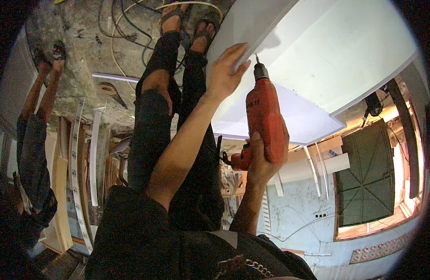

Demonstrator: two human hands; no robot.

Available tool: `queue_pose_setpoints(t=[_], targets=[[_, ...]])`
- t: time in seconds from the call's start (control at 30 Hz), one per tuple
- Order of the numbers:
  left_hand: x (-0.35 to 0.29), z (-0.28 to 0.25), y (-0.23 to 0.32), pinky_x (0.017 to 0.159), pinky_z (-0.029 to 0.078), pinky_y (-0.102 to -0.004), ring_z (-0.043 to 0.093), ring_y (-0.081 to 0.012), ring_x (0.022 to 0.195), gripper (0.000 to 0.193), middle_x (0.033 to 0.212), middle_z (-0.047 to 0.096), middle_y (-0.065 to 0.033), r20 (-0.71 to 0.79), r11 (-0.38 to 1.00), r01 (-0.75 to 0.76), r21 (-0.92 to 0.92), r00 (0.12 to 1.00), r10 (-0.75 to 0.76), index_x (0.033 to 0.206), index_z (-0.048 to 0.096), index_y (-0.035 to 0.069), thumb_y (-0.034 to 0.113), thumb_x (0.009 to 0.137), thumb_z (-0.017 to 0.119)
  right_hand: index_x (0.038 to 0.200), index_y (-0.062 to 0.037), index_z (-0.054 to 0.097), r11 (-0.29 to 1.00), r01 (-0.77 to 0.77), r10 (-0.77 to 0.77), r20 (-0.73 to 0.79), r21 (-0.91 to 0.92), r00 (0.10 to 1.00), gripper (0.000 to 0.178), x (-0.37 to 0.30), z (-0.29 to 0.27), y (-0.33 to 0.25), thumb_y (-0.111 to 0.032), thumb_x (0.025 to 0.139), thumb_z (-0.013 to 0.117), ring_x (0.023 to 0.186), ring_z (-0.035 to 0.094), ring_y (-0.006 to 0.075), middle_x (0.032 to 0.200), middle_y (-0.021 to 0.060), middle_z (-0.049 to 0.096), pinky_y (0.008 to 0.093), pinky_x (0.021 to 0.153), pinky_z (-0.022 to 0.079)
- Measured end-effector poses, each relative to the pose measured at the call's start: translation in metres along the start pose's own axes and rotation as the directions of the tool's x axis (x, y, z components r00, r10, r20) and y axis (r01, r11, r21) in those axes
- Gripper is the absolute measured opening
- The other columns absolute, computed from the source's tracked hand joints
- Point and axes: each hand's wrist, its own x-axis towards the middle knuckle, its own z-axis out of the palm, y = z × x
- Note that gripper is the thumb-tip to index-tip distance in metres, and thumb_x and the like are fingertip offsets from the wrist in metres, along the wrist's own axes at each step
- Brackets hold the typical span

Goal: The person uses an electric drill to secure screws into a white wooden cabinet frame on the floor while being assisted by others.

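My right hand (263, 163) is wrapped round the handle of a red power drill (265, 105). The drill points away from me, and its bit ends close to a large white panel (341, 51); I cannot tell whether the tip touches. Against the panel's narrow edge face (245, 28) lies my left hand (224, 74), fingers stretched out and holding nothing. A paler board face (280, 114) shows behind the drill.
Cables (126, 30) lie across the concrete floor near my feet. Left of my legs are a handsaw (113, 94) and a thin white strip (114, 77). Long boards (61, 200) stand at the left, beside another person's legs (38, 100). A dark green shutter (366, 177) is at the right.
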Motion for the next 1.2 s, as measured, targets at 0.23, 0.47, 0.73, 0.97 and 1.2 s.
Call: queue_pose_setpoints(t=[0.23,0.47,0.73,0.97,1.2], targets=[[-0.004,0.023,-0.006,0.100,0.046,-0.0359,0.058,-0.0272,0.117,0.037,0.127,0.062,-0.0098,-0.006,0.975,-0.189,0.114,0.982,0.190,0.122,0.064,0.009,0.008,0.085,0.067,0.130,0.0016,0.051,0.993,-0.120,0.120,-0.018,0.002,0.993,0.058,0.001,0.000,-0.005,-0.006,0.077,0.073,0.083,0.062,0.0219,0.101,0.0150,0.061,0.0333,0.071,0.051],[-0.002,0.024,-0.014,0.097,0.046,-0.0361,0.059,-0.0278,0.114,0.035,0.124,0.063,-0.0097,-0.057,0.950,-0.271,0.156,0.958,0.282,0.118,0.066,0.007,0.007,0.083,0.068,0.131,0.0000,0.053,0.988,-0.142,0.144,-0.037,0.054,0.989,0.064,0.000,0.006,-0.005,-0.012,0.073,0.077,0.102,0.060,0.0251,0.113,0.0141,0.056,0.0362,0.088,0.050],[-0.005,0.026,-0.005,0.097,0.047,-0.0358,0.061,-0.0286,0.112,0.035,0.124,0.063,-0.0122,-0.068,0.975,-0.182,0.126,0.979,0.191,0.118,0.066,0.006,0.005,0.083,0.068,0.131,0.0016,0.051,0.986,-0.132,0.136,-0.034,0.099,0.990,0.062,-0.001,0.008,0.002,-0.011,0.075,0.075,0.100,0.060,0.0252,0.111,0.0148,0.056,0.0352,0.086,0.051],[-0.005,0.024,-0.004,0.096,0.048,-0.0349,0.061,-0.0281,0.113,0.033,0.123,0.064,-0.0127,-0.055,0.973,-0.184,0.140,0.980,0.193,0.117,0.066,0.004,0.004,0.084,0.066,0.131,0.0034,0.050,0.988,-0.112,0.114,-0.021,0.109,0.993,0.063,-0.001,0.010,0.002,-0.011,0.075,0.076,0.103,0.058,0.0251,0.113,0.0156,0.055,0.0358,0.089,0.049],[-0.006,0.025,-0.002,0.096,0.049,-0.0342,0.062,-0.0281,0.112,0.032,0.123,0.064,-0.0135,-0.072,0.978,-0.171,0.120,0.981,0.180,0.116,0.067,0.003,0.005,0.084,0.066,0.131,0.0037,0.050,0.986,-0.097,0.101,-0.024,0.135,0.995,0.064,-0.001,0.013,0.006,-0.011,0.075,0.077,0.104,0.058,0.0257,0.113,0.0156,0.056,0.0368,0.089,0.049]])
